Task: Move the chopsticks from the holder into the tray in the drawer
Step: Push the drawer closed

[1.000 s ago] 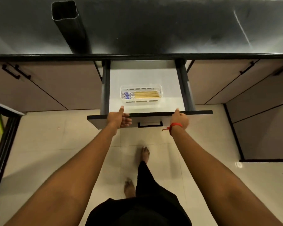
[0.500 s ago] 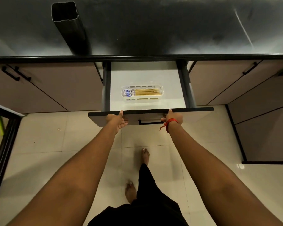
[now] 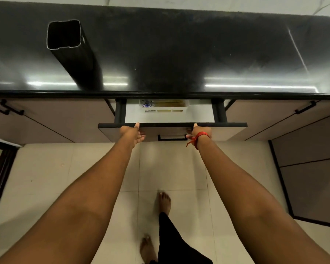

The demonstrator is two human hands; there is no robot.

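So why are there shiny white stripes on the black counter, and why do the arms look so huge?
Head view: the stripes are glare on the glossy black stone counter, probably from a light overhead; the wide-angle lens stretches the arms near the bottom edge, so the left hand and right hand on the beige drawer front look small; the white plastic tray sits dim under the counter's shadow.

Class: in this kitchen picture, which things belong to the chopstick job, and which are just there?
Belong: chopsticks, tray, drawer, holder, left hand, right hand.
Just there: counter, cupboard doors, floor.
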